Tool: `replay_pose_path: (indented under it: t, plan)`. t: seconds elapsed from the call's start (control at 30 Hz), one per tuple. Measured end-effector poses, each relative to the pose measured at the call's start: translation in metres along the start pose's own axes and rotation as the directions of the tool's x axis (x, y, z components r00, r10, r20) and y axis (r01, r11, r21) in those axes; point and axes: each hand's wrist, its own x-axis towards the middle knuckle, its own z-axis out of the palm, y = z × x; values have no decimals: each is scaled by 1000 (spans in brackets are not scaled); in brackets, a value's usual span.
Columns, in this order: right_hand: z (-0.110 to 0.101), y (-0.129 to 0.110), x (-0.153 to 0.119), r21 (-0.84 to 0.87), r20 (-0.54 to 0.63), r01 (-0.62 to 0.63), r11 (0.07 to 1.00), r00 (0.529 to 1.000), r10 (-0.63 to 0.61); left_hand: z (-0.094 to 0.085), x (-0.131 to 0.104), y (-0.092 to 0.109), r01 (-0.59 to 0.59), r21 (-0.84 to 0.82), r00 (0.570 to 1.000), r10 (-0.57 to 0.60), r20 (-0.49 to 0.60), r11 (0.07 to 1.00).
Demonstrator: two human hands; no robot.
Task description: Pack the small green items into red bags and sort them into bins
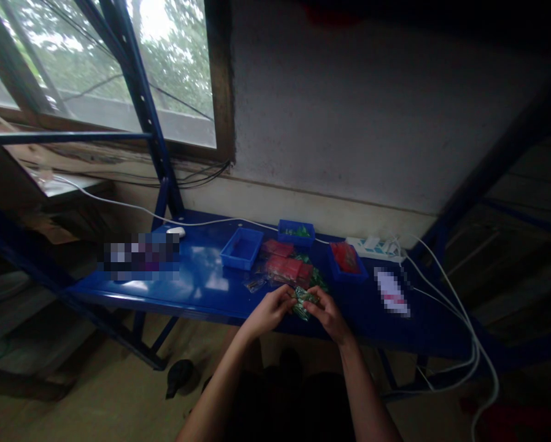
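A shiny green packet point(302, 304) is held between both hands at the front edge of the blue table point(188, 288). My left hand point(275, 310) pinches its left side with closed fingers. On its right side, my right hand point(327, 313) has its fingers closed on the same packet. Just beyond the hands lie red packets point(288, 269) in clear wrapping, with more green packets point(319, 279) beside them. Behind these stand a blue tray point(242, 248) with nothing visible in it and another blue tray point(282, 233) with green pieces.
A blue tray point(361, 273) of red packets stands to the right, near a white power strip point(374, 248) with cables. A white mouse point(176, 232) lies at the back left. Blue rack posts point(142, 101) rise behind the table, and a white cable point(482, 362) hangs at the right.
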Motion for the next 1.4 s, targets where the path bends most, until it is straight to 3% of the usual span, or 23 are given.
replay_pose_path:
  t: [0.3, 0.6, 1.03, 1.4]
  plan:
    - [2, 1, 0, 14, -47, -6, 1000, 999, 7, 1, 1, 2, 1, 8, 1000, -1, 4, 1000]
    - [3, 8, 2, -8, -63, 17, 1000, 998, -17, 1, 0, -1, -41, 73, 997, 46, -65, 996]
    - [4, 7, 4, -11, -43, 20, 1000, 999, -20, 0, -1, 3, 11, 48, 1000, -10, -24, 999]
    - [5, 8, 1, -48, -81, 34, 998, 996, -38, 2, 0, 2, -9, -14, 1000, 9, -19, 1000]
